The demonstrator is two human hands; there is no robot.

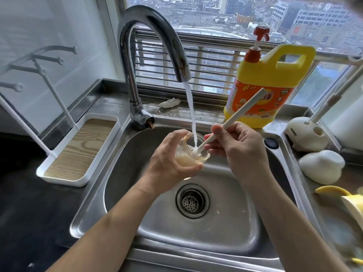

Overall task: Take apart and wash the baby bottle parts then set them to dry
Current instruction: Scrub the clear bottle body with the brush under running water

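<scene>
A baby bottle [188,159] is scrubbed under the running tap [153,36]
The left hand [169,163] grips the clear bottle above the steel sink [225,222], its mouth catching the stream; the right hand [235,146] pinches the cream brush handle [243,112], tip inside the bottle; a yellow detergent jug [269,79] stands behind; a white drying rack [78,152] sits left.

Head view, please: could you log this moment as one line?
phase: washing | left hand: grips bottle | right hand: grips brush inside bottle | faucet: running into bottle
</scene>
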